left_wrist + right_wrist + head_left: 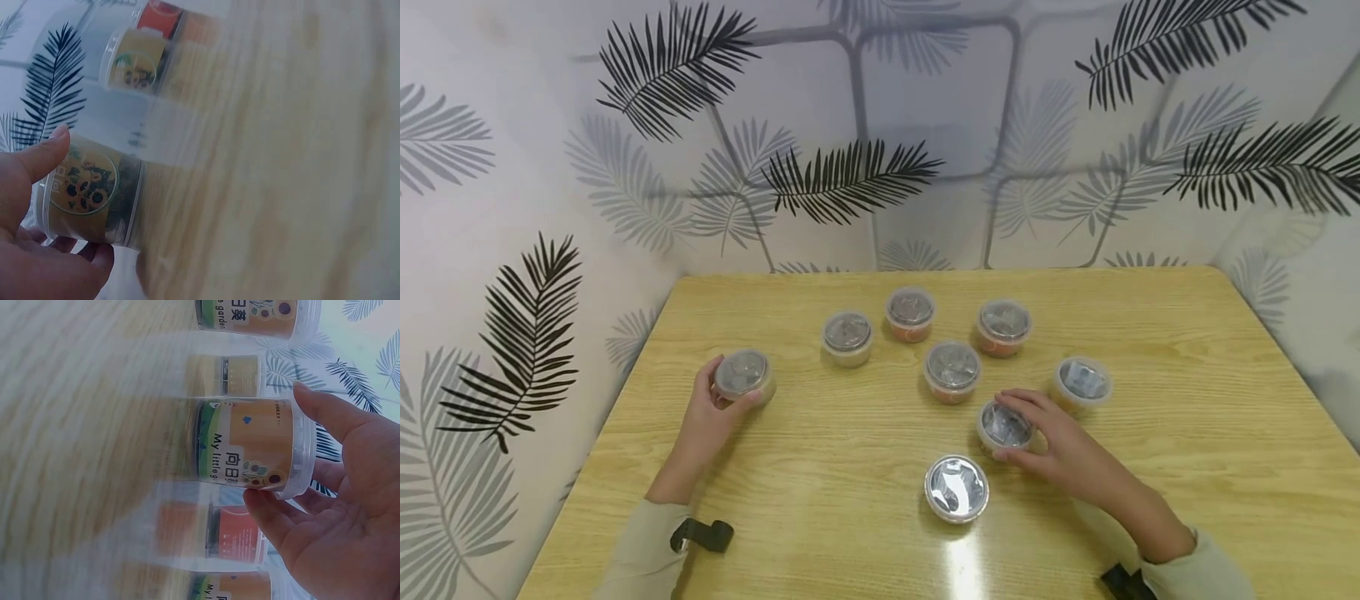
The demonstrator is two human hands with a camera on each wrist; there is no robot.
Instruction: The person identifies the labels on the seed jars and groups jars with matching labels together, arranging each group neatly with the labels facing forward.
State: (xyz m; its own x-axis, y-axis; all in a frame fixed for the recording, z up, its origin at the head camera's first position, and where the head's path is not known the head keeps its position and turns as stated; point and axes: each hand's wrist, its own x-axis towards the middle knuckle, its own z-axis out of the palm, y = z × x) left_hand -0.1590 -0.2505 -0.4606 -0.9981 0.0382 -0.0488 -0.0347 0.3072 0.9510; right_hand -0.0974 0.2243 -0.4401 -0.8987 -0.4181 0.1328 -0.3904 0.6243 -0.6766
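My left hand (709, 421) grips a clear lidded plastic tub (742, 372) at the table's left side. In the left wrist view this tub (84, 194) has a tan label with sunflowers, and the thumb and fingers lie around its lid end. My right hand (1067, 446) holds another lidded tub (1004, 424) near the middle right. Its orange and green sunflower label, reading "My little garden", shows on the tub (244, 444) in the right wrist view. Thumb and fingertips pinch it around the lid rim. Just in front stands a tub with a shiny lid (957, 490).
On the wooden table (820, 450), several more lidded tubs stand at the back: a pale one (847, 337), reddish ones including a rear one (911, 314) and a nearer one (952, 372), and one on the right (1081, 383). A leaf-patterned wall covering (925, 225) stands behind.
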